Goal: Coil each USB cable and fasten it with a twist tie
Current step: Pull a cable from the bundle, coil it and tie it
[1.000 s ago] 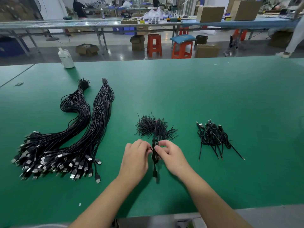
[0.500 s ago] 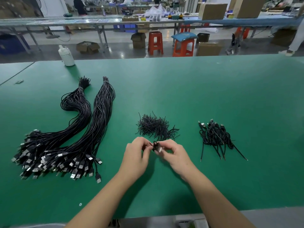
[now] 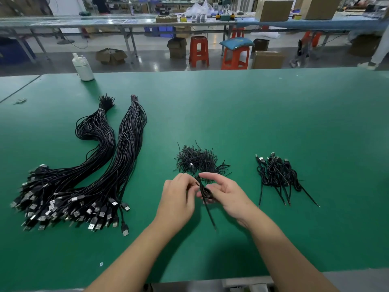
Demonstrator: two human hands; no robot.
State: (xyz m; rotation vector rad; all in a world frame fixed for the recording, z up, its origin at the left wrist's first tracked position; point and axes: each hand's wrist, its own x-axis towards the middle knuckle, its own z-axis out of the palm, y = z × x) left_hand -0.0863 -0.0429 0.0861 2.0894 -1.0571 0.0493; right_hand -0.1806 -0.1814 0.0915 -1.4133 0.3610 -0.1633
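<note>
Both hands are clamped on one coiled USB cable (image 3: 205, 191), held just above the green bench (image 3: 273, 114) and just nearer the person than the heap of black twist ties (image 3: 197, 160). The right hand (image 3: 226, 196) cups the small coil, thumb and forefinger curled around it, while the left hand (image 3: 179, 196) pinches at the coil's upper edge, where what looks like a tie end sticks up (too thin and dark to tell apart from the cable itself). A loose tail of the cable hangs down from the coil toward the person.

Right of the tie heap lies a small pile of finished coils (image 3: 277, 173); well to its left sprawl two long bundles of uncoiled cables (image 3: 117, 161), plugs fanned out toward the person. A white bottle (image 3: 82, 67) stands beyond those bundles at the bench's far edge.

The cable looks light, thin and springy, so the coil will probably try to open unless it is squeezed across its waist. The best hold is likely right there, flattening the loops together, leaving the other fingers free to twist the wiry tie, which should bend easily and keep its shape.
</note>
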